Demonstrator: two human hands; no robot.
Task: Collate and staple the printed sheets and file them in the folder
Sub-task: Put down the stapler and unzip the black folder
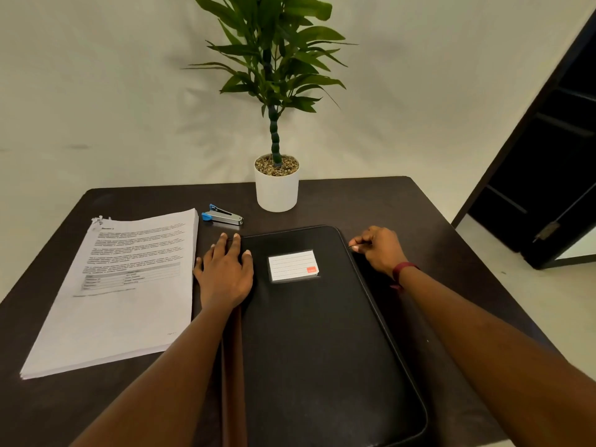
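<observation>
A black zip folder point(322, 333) with a white label card point(293, 265) lies closed in the middle of the dark table. My left hand point(225, 272) rests flat, fingers spread, on the folder's upper left edge. At the folder's upper right edge my right hand point(377, 250) pinches a small metal zip pull point(354, 245). Left of the folder lies a thick stack of printed sheets point(122, 285), with what looks like staples at its top left corner. A silver stapler with blue ends point(222, 216) sits behind the stack's right corner.
A potted green plant in a white pot point(276, 188) stands at the back middle of the table point(371, 201). A dark door frame point(532, 156) is to the right, beyond the table's right edge. A pale wall is behind.
</observation>
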